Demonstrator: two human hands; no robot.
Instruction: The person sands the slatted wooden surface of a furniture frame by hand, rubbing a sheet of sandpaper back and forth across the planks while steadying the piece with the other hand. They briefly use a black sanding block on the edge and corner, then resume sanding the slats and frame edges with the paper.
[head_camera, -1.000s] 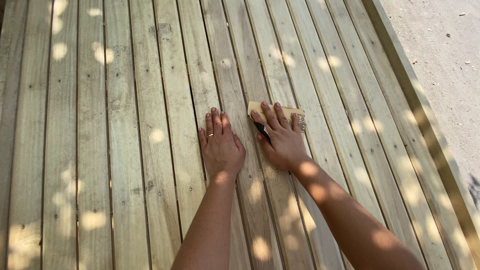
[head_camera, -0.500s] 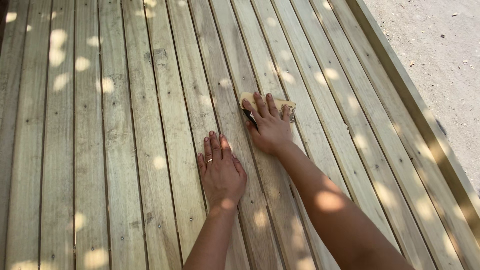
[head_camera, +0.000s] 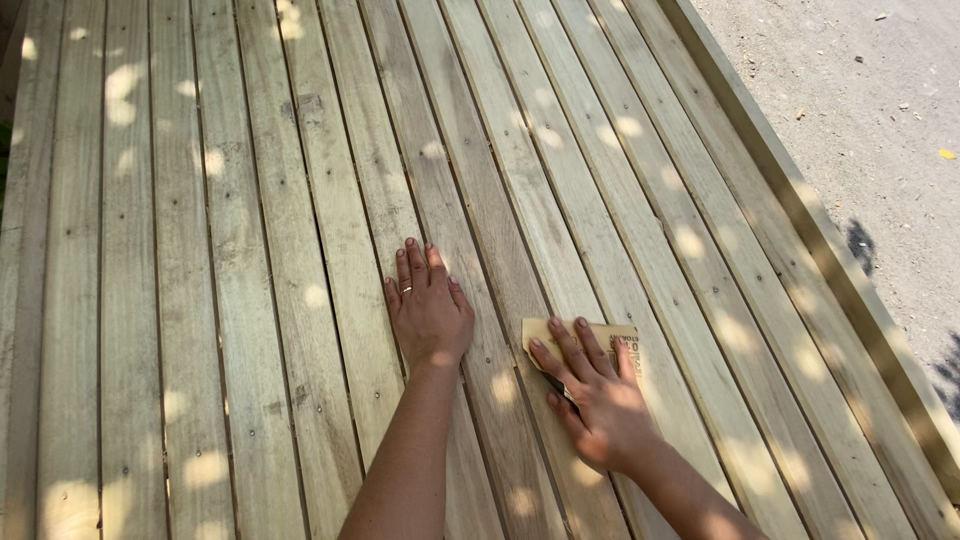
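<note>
Two hands show in my head view, both lying on a slatted wooden deck (head_camera: 250, 300). Against the frame half a second back, the right hand (head_camera: 590, 400) has drawn toward the body along its board, and the sheet of sandpaper (head_camera: 580, 335) has come with it; earlier that hand reached well beyond the left hand (head_camera: 430, 310), now it sits nearer the body than the left and to its right. The left hand has kept its place on its board; its apparent shift I put down mostly to the camera.

Grip, right: I see the palm down and the fingers (head_camera: 565, 345) spread flat on top of the tan sandpaper, pressing it onto the board. The thumb lies along the near left edge of the sheet. I cannot tell whether any finger curls under the paper.

Grip, left: I see it open, palm flat on the wood, fingers close together and pointing away from the body. It holds nothing. A ring (head_camera: 406, 289) sits on one finger.

The sandpaper lies on a board right of the left hand, apart from it. Bare ground (head_camera: 850, 100) runs along the deck's right edge.
</note>
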